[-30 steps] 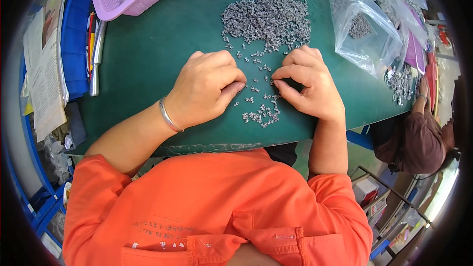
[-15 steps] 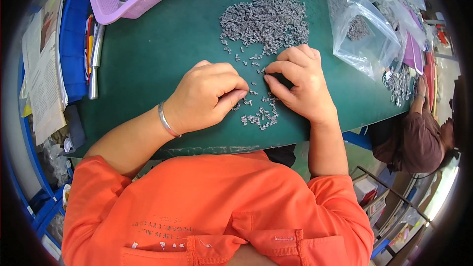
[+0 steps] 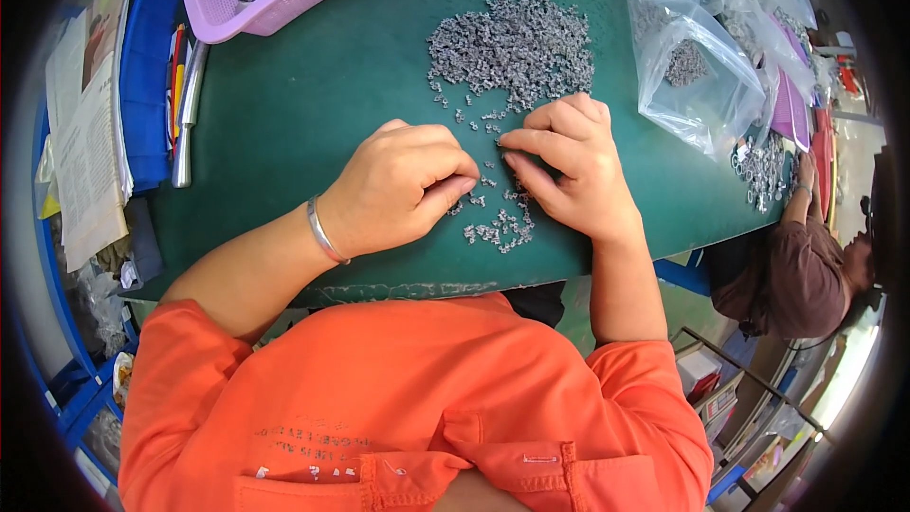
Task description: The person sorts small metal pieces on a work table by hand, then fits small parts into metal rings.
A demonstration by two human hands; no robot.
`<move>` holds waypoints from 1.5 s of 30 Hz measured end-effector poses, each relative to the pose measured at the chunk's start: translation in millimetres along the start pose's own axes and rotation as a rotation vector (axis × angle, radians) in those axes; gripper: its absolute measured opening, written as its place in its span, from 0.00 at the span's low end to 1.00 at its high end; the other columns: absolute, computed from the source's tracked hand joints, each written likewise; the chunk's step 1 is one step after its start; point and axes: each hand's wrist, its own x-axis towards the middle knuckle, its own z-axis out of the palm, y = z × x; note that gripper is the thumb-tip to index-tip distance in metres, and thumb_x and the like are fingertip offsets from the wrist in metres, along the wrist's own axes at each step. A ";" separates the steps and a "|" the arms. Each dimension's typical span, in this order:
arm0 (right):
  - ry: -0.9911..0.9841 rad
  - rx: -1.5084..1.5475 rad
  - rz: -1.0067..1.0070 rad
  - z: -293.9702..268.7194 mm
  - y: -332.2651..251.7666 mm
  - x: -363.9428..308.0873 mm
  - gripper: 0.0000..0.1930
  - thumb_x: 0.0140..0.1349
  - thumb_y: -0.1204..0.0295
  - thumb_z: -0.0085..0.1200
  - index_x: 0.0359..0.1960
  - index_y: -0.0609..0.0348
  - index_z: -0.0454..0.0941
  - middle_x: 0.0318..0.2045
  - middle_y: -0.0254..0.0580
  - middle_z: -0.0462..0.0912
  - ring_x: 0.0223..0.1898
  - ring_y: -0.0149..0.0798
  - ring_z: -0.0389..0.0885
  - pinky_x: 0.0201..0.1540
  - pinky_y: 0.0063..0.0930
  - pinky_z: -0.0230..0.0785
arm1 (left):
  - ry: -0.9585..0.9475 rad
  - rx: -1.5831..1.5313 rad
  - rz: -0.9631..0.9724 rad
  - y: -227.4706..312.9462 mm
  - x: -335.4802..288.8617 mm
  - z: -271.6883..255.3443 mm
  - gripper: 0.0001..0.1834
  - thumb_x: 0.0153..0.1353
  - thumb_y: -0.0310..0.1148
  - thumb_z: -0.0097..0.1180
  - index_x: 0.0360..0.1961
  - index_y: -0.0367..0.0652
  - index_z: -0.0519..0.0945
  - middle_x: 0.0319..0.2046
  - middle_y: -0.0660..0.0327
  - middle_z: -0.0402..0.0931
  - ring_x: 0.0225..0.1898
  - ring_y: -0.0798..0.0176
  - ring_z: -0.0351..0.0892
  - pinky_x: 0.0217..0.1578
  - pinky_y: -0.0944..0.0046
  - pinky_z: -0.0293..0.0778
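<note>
A heap of tiny grey metal parts [image 3: 512, 47] lies at the far middle of the green table [image 3: 313, 95]. Some loose parts [image 3: 502, 230] trail from it toward the table's near edge. My left hand [image 3: 403, 185], with a metal bangle at its wrist, is closed in a pinch beside this trail; whatever its thumb and forefinger hold is too small or hidden to name. My right hand [image 3: 573, 166] rests across from it, its thumb and forefinger slightly apart, the forefinger's tip at a few loose parts just below the heap. Nothing shows between those two fingers.
A purple basket [image 3: 213, 14] with shiny metal pieces stands at the far left. Beside it are a metal rod [image 3: 185, 123], a blue tray [image 3: 147, 85] and papers [image 3: 90, 114]. Clear plastic bags [image 3: 697, 76] lie far right, near metal pieces [image 3: 761, 171] and another person [image 3: 801, 270].
My right hand has shifted slightly left, and its forefinger has come closer to the loose parts. The left hand keeps its pinch in nearly the same place. The whole view has tilted a little.
</note>
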 end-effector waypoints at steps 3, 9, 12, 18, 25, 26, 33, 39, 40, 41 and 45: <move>-0.019 0.014 -0.029 -2.5 -1.3 1.5 0.09 0.42 0.78 0.62 0.29 0.54 0.81 0.28 0.32 0.75 0.33 0.36 0.71 0.41 0.30 0.58 | -0.003 0.002 -0.002 0.3 -0.3 -0.3 0.04 0.50 0.24 0.61 0.28 0.43 0.79 0.26 0.64 0.76 0.25 0.63 0.73 0.30 0.67 0.63; -0.021 0.018 -0.017 -1.4 -2.2 0.4 0.10 0.44 0.80 0.57 0.30 0.54 0.81 0.29 0.32 0.75 0.33 0.37 0.71 0.41 0.31 0.59 | 0.040 0.017 0.011 1.7 0.4 3.2 0.09 0.50 0.24 0.60 0.34 0.42 0.79 0.29 0.61 0.75 0.28 0.60 0.73 0.31 0.65 0.65; -0.081 0.035 -0.012 -0.9 -0.5 1.7 0.09 0.44 0.79 0.56 0.30 0.53 0.80 0.29 0.32 0.76 0.34 0.38 0.71 0.40 0.32 0.59 | 0.062 0.167 -0.023 3.9 3.3 7.8 0.21 0.51 0.25 0.58 0.49 0.38 0.75 0.33 0.54 0.68 0.36 0.54 0.71 0.36 0.60 0.67; 0.109 -0.088 0.084 5.5 1.8 3.2 0.07 0.48 0.77 0.59 0.29 0.52 0.80 0.29 0.29 0.76 0.34 0.37 0.71 0.40 0.32 0.58 | 0.019 0.200 0.028 -0.4 2.1 7.9 0.18 0.51 0.25 0.59 0.45 0.39 0.77 0.32 0.57 0.68 0.35 0.54 0.71 0.37 0.58 0.67; -0.022 -0.042 0.007 -2.1 -1.1 9.9 0.06 0.46 0.75 0.60 0.28 0.51 0.80 0.28 0.30 0.75 0.34 0.37 0.72 0.40 0.32 0.58 | 0.115 0.083 -0.029 -1.3 0.9 6.5 0.16 0.51 0.22 0.58 0.43 0.38 0.76 0.33 0.55 0.69 0.36 0.52 0.71 0.38 0.58 0.69; -0.030 -0.014 0.013 -3.6 -2.6 10.4 0.05 0.47 0.75 0.61 0.28 0.52 0.80 0.28 0.30 0.75 0.34 0.37 0.72 0.40 0.33 0.58 | 0.120 0.092 -0.027 -0.8 0.4 8.1 0.16 0.51 0.22 0.58 0.43 0.38 0.76 0.33 0.55 0.69 0.36 0.52 0.71 0.38 0.58 0.69; 0.053 -0.119 0.045 11.4 -2.1 14.5 0.05 0.47 0.74 0.61 0.28 0.52 0.81 0.27 0.31 0.75 0.35 0.37 0.71 0.41 0.33 0.57 | 0.131 0.155 -0.011 -0.9 0.9 10.7 0.17 0.49 0.21 0.58 0.43 0.36 0.75 0.36 0.54 0.69 0.37 0.50 0.72 0.38 0.58 0.69; -0.037 -0.057 0.011 -11.9 5.1 26.7 0.05 0.46 0.74 0.61 0.27 0.53 0.80 0.27 0.32 0.75 0.35 0.39 0.72 0.41 0.34 0.57 | 0.161 0.101 -0.019 -2.0 1.8 8.5 0.12 0.48 0.20 0.59 0.36 0.38 0.77 0.32 0.55 0.70 0.34 0.52 0.73 0.36 0.59 0.71; -0.008 -0.075 0.027 -14.4 8.7 28.2 0.05 0.47 0.75 0.61 0.27 0.53 0.80 0.27 0.32 0.75 0.34 0.39 0.72 0.41 0.34 0.57 | 0.195 0.095 -0.043 -1.5 2.7 8.8 0.11 0.47 0.20 0.60 0.34 0.38 0.77 0.31 0.55 0.70 0.33 0.52 0.73 0.35 0.59 0.71; 0.020 -0.094 0.044 -16.0 11.3 28.1 0.05 0.47 0.75 0.61 0.27 0.53 0.80 0.27 0.32 0.75 0.34 0.39 0.72 0.41 0.33 0.57 | 0.193 0.093 -0.045 -2.6 2.3 8.7 0.11 0.47 0.20 0.60 0.34 0.38 0.77 0.31 0.55 0.70 0.33 0.52 0.73 0.35 0.59 0.71; -0.017 -0.097 0.012 -8.2 5.9 20.1 0.05 0.46 0.76 0.61 0.27 0.53 0.80 0.27 0.30 0.74 0.34 0.37 0.71 0.43 0.33 0.57 | 0.131 0.115 -0.013 -4.4 2.0 7.5 0.08 0.48 0.19 0.59 0.31 0.38 0.77 0.31 0.56 0.71 0.32 0.53 0.73 0.34 0.60 0.71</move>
